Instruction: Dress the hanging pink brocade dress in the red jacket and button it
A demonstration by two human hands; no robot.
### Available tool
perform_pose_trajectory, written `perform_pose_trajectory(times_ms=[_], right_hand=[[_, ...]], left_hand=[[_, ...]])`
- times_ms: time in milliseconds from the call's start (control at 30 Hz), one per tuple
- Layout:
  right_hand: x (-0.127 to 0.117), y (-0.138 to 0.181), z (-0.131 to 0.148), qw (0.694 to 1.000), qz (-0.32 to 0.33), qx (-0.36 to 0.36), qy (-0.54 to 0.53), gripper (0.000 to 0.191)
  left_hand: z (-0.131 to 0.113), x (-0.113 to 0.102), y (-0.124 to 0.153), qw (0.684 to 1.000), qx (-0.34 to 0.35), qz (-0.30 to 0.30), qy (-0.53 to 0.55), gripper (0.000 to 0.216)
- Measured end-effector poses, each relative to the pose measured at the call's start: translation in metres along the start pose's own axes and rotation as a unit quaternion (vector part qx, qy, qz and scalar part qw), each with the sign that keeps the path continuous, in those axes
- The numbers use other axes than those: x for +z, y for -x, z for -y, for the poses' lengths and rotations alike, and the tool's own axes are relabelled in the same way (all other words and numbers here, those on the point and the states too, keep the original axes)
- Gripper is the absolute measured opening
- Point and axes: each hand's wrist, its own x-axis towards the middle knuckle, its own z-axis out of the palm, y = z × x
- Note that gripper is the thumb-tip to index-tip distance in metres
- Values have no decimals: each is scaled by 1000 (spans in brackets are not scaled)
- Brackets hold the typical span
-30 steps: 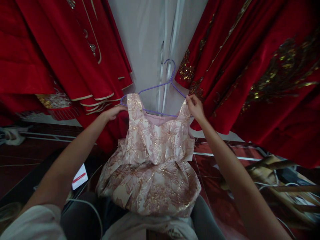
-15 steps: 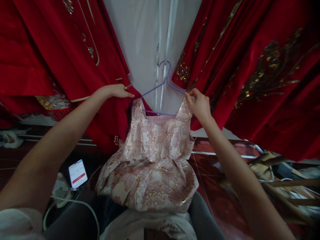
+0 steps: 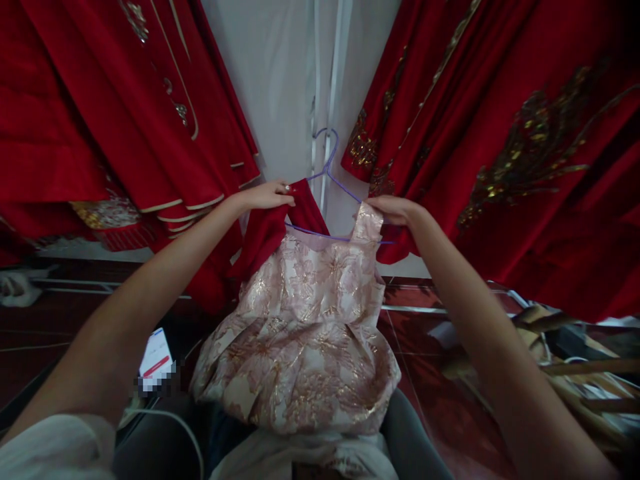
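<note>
A small pink-and-gold brocade dress (image 3: 305,320) hangs in front of me on a purple wire hanger (image 3: 330,167). My right hand (image 3: 393,208) grips the dress's right shoulder strap at the hanger's arm. My left hand (image 3: 267,195) pinches a fold of red fabric (image 3: 265,230) that lies over the dress's left shoulder and hides that end of the hanger. The skirt of the dress drapes down onto my lap.
Red garments with gold embroidery hang at the left (image 3: 100,113) and right (image 3: 500,147), with a white wall (image 3: 280,87) between them. A phone (image 3: 156,357) with a lit screen and a white cable lies low at the left. Wooden sticks and clutter (image 3: 565,373) lie on the dark red floor at the right.
My left hand left the dress strap, reached to the red garment at the left, and now holds a fold of it over the dress's left shoulder. The right hand stayed on the right strap.
</note>
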Motion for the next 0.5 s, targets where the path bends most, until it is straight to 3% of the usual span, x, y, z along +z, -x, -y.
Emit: perform_pose_trajectory(times_ms=[100, 200, 367, 500], right_hand=[[11, -22, 3, 990, 139, 6, 38, 26], [35, -40, 6, 983, 166, -29, 74, 21], [54, -50, -5, 989, 89, -58, 106, 13], [49, -42, -17, 986, -38, -93, 130, 19]], left_hand=[[14, 8, -6, 997, 36, -2, -73, 30], [18, 18, -10, 990, 48, -19, -129, 30], [24, 29, -8, 987, 50, -58, -141, 30], [31, 36, -6, 981, 59, -86, -160, 32]])
